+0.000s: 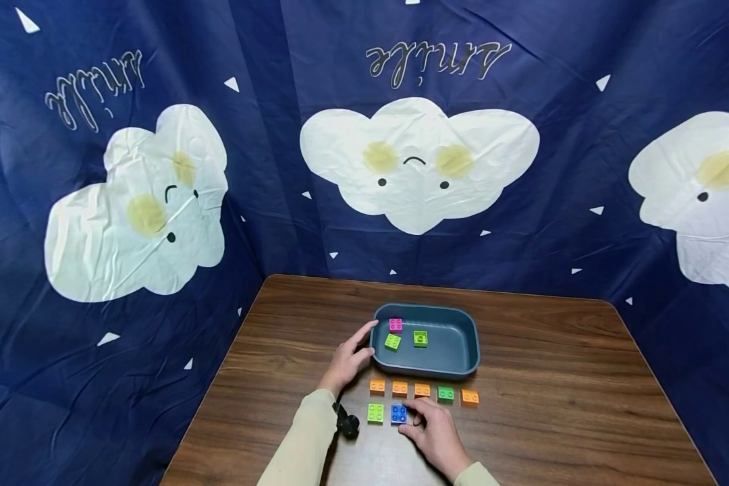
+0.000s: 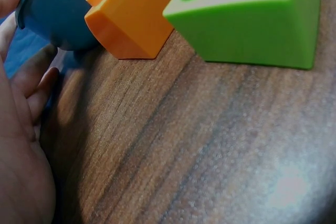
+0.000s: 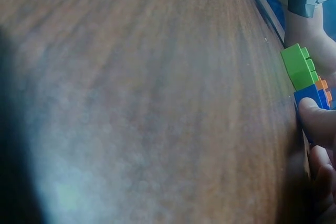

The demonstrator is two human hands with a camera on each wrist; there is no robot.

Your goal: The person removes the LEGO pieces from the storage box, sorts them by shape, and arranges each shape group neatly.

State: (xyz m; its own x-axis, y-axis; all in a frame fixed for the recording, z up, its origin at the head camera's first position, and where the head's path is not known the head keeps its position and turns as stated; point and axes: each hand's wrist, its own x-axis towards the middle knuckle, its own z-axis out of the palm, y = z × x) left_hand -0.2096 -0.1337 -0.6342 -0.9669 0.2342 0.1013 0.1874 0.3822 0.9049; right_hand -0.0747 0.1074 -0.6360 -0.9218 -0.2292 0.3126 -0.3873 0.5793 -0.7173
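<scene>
While hands [image 1: 344, 361] [image 1: 434, 432] touch tray [image 1: 449, 351] and partly covered blue block [image 1: 398, 414], sleeves [image 1: 300, 442] cropped

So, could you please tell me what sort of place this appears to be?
Probably a makeshift indoor recording booth, though I can't be certain: cloud-printed blue cloth hangs on three sides of a wooden table, and a small black device is worn on the person's wrist beside the toy bricks.

Left arm [image 1: 304, 439] stretched farther than right arm [image 1: 475, 475].
The left hand [image 1: 347, 359] is held with thumb [image 1: 363, 355] parted; the right hand [image 1: 434, 429] is curled into a pinch.
</scene>
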